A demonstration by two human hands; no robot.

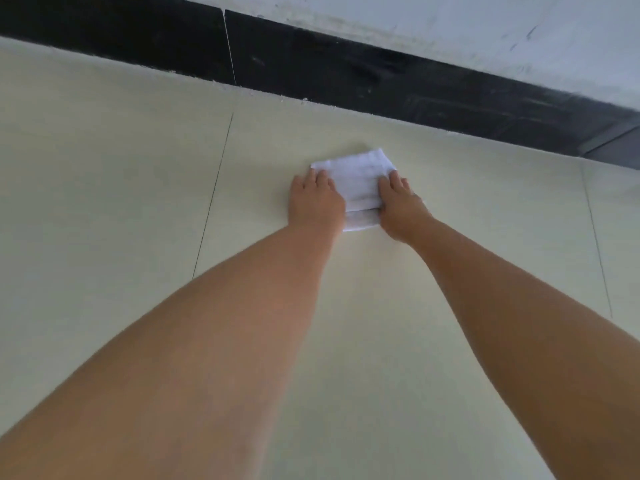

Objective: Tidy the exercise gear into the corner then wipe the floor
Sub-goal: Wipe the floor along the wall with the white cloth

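Both hands are down on a folded white cloth (pixel 360 183) that lies flat on the pale tiled floor (pixel 104 168). The left hand (pixel 317 200) covers the cloth's left edge, palm down, fingers straight and close together, the fingertips pointing away from the person toward the wall; it presses rather than grips. The right hand (pixel 401 209) covers the cloth's right edge in the same manner, palm down with fingers extended and slightly spread, the thumb side lying along the cloth. Neither hand curls around the fabric. The middle strip of cloth shows between the two hands, and its far edge extends just beyond the fingertips. Both forearms are bare and reach forward from the bottom of the view, converging on the cloth. Beyond the hands, a black skirting band (pixel 346 74) runs along the base of a white wall (pixel 450 22), well apart from the cloth. Thin tile joints run on the floor to the left and right of the hands. No containers are in view.
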